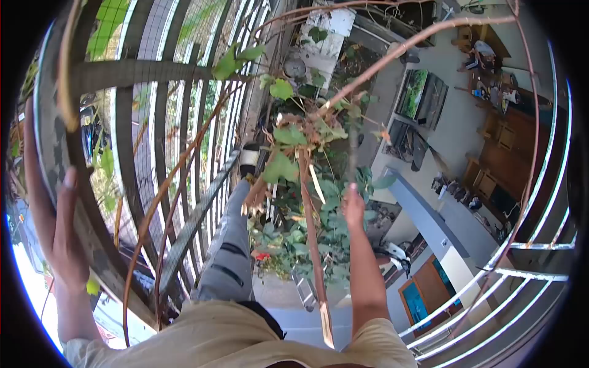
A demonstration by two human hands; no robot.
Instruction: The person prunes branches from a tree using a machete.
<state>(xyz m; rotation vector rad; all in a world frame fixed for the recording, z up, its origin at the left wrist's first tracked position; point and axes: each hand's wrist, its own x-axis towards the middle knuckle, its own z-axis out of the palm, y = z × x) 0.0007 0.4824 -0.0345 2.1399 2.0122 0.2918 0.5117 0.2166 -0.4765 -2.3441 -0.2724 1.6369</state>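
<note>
Beige short-sleeved shirt (215, 334); light-grey trousers (226, 251), dark rips; black-and-white shoe (249, 159).

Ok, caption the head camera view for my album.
Left hand on a rail, right hand raised beside leafy vines, high above a yard.

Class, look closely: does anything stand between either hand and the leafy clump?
Nothing visible clearly blocks the right hand; its thin tool reaches up beside the leafy clump. From the left hand, a slatted fence and brown stems appear in between.
</note>
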